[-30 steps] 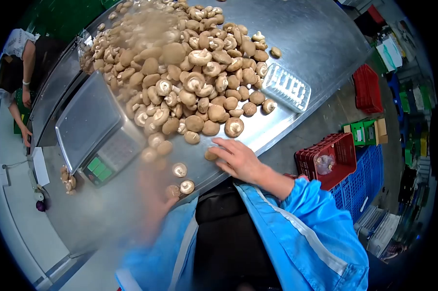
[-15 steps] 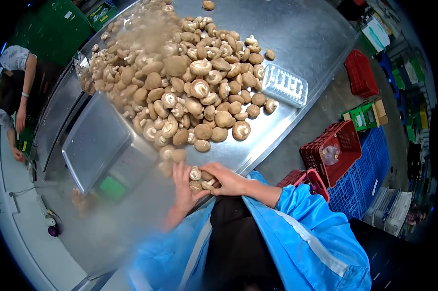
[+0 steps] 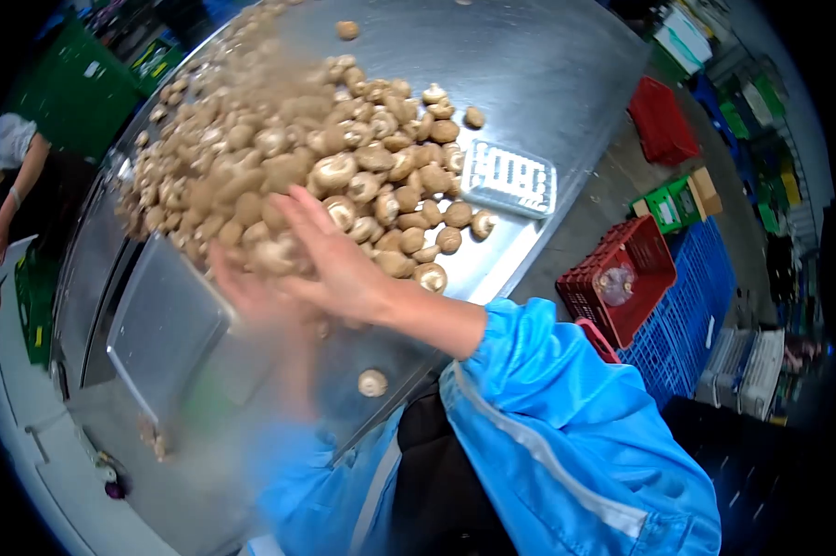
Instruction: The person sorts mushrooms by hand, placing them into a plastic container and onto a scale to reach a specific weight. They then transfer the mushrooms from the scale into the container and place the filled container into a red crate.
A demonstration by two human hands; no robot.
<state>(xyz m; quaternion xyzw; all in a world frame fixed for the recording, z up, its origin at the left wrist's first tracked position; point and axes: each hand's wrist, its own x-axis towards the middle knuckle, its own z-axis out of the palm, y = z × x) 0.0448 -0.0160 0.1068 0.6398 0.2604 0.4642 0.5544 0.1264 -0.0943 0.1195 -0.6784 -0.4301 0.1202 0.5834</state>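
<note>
— Where does the work lie from the hands?
— On the steel table (image 3: 566, 65) a pile of mushrooms (image 3: 362, 139) is spread straight ahead of both hands, drawn out away from the person. A scale (image 3: 163, 324) is set to the left, just beside the pile's near edge.
— Which hand is nearer?
— The right hand (image 3: 339, 269) is laid against the pile's near edge, with its fingers stretched out and parted. A few mushrooms are touched at the fingertips, and nothing is seen clenched. The left hand (image 3: 246, 296) is blurred just below it, by the scale's corner, so its grip cannot be told.
— Anything smaller?
— A lone mushroom (image 3: 372, 382) is seen on the table nearer the person, apart from both hands.
</note>
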